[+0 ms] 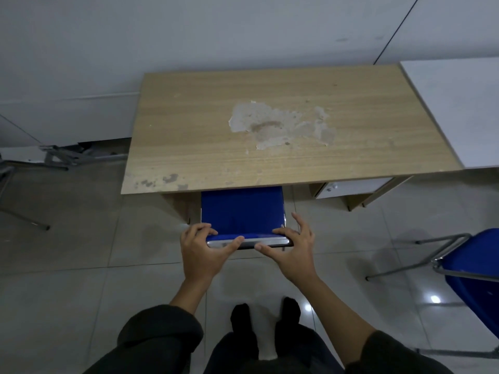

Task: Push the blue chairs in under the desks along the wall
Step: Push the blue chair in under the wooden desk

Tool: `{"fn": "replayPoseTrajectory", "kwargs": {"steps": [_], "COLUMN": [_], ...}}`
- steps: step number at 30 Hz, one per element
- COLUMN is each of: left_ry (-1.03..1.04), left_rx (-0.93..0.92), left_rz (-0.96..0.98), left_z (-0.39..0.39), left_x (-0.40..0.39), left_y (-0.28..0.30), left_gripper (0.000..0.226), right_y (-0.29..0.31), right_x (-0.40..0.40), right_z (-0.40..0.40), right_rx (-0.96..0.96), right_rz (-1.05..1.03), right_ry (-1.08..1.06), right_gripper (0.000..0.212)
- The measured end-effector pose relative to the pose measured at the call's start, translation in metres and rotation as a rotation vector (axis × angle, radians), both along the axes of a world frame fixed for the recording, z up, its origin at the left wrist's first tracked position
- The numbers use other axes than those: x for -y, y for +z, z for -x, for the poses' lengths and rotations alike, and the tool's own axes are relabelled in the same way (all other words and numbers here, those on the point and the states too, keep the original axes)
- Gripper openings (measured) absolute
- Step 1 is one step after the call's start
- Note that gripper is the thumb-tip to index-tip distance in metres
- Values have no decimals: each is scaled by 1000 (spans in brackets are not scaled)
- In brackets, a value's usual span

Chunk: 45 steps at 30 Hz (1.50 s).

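A blue chair (241,211) with a chrome frame stands in front of me, its seat partly hidden under a worn wooden desk (270,157) that stands against the wall. My left hand (201,251) grips the left end of the chair's top rail, fingers curled over it. On the right end rests my right hand (293,248): thumb and palm touch the rail, the fingers are spread and lifted. A second blue chair (475,271) stands out on the floor at the right edge.
A white desk (459,109) adjoins the wooden one on the right, with a white drawer unit (351,186) below. Grey metal legs (24,217) of other furniture stand at the left. The floor is glossy tile. My feet (266,317) are just behind the chair.
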<state>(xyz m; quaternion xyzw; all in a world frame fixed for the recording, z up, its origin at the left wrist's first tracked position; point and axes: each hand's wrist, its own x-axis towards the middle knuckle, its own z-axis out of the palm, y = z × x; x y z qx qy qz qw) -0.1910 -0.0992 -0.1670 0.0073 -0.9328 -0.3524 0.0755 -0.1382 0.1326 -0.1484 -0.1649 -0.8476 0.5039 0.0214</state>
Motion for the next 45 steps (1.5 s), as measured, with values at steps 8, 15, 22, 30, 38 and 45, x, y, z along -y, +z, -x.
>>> {"fn": "replayPoseTrajectory", "kwargs": {"steps": [8, 15, 22, 30, 38, 45], "left_ry": [13, 19, 11, -30, -221, -432], "left_rx": [-6, 18, 12, 181, 379, 309], "left_rz": [-28, -29, -5, -11, 247, 48], "left_z": [58, 102, 121, 120, 112, 74], "left_x": [-13, -24, -25, -22, -40, -122], "left_y": [3, 6, 3, 19, 59, 87], "left_gripper": [69, 69, 71, 76, 86, 49], "right_y": [2, 3, -3, 10, 45, 91], "right_x": [-13, -25, -28, -33, -19, -69], "right_z": [60, 107, 125, 127, 129, 62], "right_rx": [22, 51, 5, 140, 173, 124], "right_rz": [-23, -58, -53, -145, -248, -29], "right_ry": [-20, -7, -18, 86, 156, -97], "right_gripper": [67, 67, 63, 79, 45, 40]}}
